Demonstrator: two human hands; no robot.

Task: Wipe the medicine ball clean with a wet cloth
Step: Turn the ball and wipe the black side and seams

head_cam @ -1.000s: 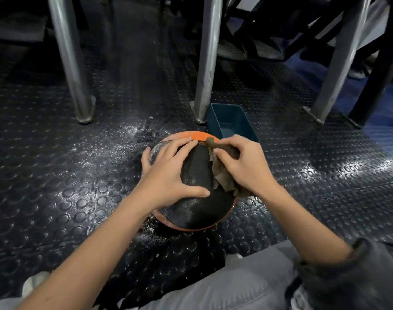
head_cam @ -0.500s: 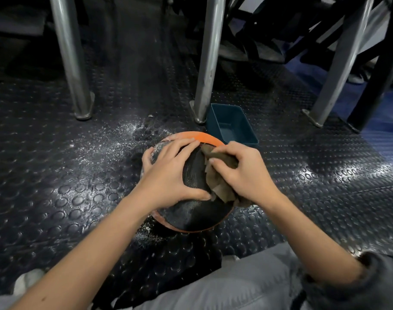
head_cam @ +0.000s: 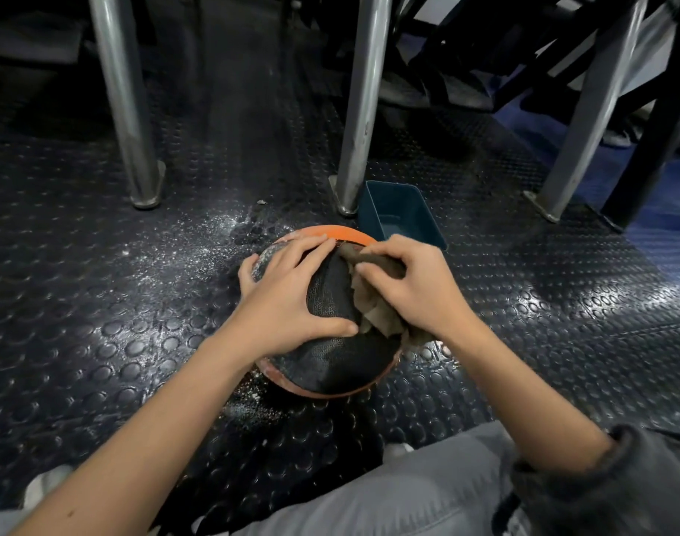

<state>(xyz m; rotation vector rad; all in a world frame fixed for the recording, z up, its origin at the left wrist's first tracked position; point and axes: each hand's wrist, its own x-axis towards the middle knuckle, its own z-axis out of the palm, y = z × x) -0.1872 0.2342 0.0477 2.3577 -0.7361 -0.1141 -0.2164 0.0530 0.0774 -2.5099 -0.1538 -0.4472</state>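
On the studded rubber floor (head_cam: 98, 323), the medicine ball (head_cam: 330, 365) sits beneath both hands: left hand (head_cam: 288, 303) fingers spread flat on it, right hand (head_cam: 411, 288) fingers curled, gripping the brown cloth (head_cam: 373, 315) against it.

Left hand (head_cam: 288, 299) on ball (head_cam: 330, 361); cloth (head_cam: 377, 315) in right hand (head_cam: 411, 280)

A gym, by the look: black studded rubber floor (head_cam: 98, 342), steel posts (head_cam: 121, 98) on foot plates, white chalk-like powder (head_cam: 199, 241), and a medicine ball (head_cam: 330, 365).

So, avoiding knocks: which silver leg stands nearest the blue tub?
The middle leg, its foot beside the blue tub; the left leg and right leg stand farther off.
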